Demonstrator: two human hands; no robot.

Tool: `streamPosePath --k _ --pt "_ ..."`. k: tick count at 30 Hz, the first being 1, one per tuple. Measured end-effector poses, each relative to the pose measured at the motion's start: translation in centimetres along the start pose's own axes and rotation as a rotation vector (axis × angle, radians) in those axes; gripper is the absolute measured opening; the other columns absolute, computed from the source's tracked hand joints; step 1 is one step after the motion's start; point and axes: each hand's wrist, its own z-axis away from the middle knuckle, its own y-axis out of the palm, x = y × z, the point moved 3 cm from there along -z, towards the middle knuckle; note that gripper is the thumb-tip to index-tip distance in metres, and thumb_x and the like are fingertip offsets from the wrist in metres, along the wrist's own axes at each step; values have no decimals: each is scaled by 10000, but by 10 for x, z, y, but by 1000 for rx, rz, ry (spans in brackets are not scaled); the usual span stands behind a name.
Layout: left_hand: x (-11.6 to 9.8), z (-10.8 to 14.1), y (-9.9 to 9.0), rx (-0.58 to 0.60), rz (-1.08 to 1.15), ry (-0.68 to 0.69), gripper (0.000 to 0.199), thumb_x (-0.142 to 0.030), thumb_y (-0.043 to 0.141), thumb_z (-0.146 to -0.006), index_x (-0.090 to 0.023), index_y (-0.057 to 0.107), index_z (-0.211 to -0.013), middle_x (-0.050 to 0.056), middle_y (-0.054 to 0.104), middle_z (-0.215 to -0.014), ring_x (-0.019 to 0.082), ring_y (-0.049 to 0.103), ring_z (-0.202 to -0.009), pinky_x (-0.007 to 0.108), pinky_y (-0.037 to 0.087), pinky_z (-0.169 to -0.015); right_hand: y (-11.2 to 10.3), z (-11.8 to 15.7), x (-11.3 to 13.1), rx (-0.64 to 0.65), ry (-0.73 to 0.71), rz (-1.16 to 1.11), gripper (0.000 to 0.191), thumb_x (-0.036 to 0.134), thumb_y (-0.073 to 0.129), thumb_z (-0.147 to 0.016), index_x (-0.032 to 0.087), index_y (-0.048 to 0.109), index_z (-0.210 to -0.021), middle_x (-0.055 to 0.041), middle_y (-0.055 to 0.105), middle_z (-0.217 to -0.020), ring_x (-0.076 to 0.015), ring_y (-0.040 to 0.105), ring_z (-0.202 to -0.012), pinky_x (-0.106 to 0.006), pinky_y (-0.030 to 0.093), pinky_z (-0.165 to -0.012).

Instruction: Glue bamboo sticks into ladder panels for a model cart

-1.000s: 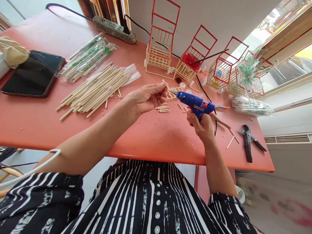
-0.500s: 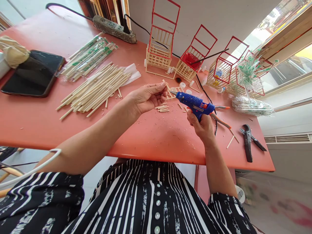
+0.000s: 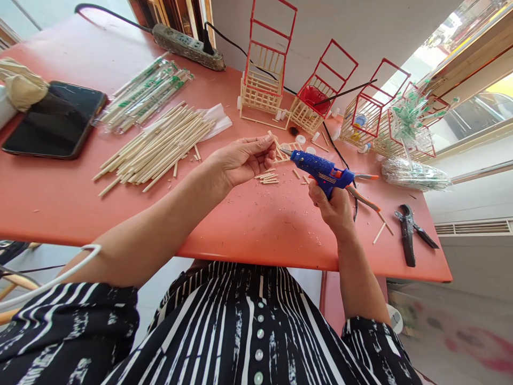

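Observation:
My right hand (image 3: 332, 207) grips a blue hot glue gun (image 3: 318, 167), its nozzle pointing left. Between the thumb and fingers of my left hand (image 3: 252, 158) is a small piece made of wooden sticks (image 3: 277, 143). The gun's tip is close beside that piece; I cannot tell whether they touch. Behind lies a small ladder-like stick frame (image 3: 294, 148) on the table. Short cut sticks (image 3: 269, 177) lie just below my left hand. Under and behind the gun, pliers with orange-grey handles (image 3: 364, 199) are partly hidden.
Long wooden sticks (image 3: 160, 147) lie in a pile at left, near wrapped chopsticks (image 3: 148, 93), a phone (image 3: 54, 120) and a power strip (image 3: 188, 48). Stick-built chairs with red frames (image 3: 262, 91) stand along the wall. Black-handled cutters (image 3: 412, 235) lie near the right edge.
The glue gun has shifted very slightly right, its tip a little farther from my left fingers. My left hand stays almost still.

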Motion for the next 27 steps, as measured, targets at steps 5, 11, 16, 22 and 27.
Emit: streamPosePath --k 5,11,16,22,27 --pt "-1 1 1 4 13 -7 209 -190 810 -909 -150 693 -740 1 665 -701 64 617 -613 218 556 -691 0 0 1 -1 -1 -17 574 785 571 -916 213 610 -879 10 470 -676 -144 417 -610 -306 352 -572" --pt "-2 3 4 -14 55 -28 227 -159 759 -947 -146 687 -732 6 653 -659 63 604 -596 175 530 -624 1 0 1 11 -8 -27 547 753 578 -930 216 586 -824 8 464 -681 -141 409 -616 -304 350 -576" --pt "-1 2 1 -2 51 -25 211 -163 781 -930 -143 699 -737 12 678 -704 64 617 -618 209 551 -685 2 0 -3 -13 -28 -20 527 735 575 -942 221 581 -824 9 460 -681 -142 410 -613 -304 351 -576" --pt "-1 3 4 -17 91 -49 241 -142 724 -970 -122 690 -733 14 672 -679 54 598 -585 190 527 -639 0 -1 -2 -6 -22 10 551 756 541 -947 223 558 -810 12 453 -664 -141 412 -613 -301 365 -575" --pt "-2 6 5 -8 140 -55 225 -119 721 -966 -107 679 -745 16 675 -668 55 613 -584 166 517 -622 -1 -1 2 6 -30 61 559 742 527 -961 214 535 -778 15 468 -649 -131 426 -599 -303 347 -575"
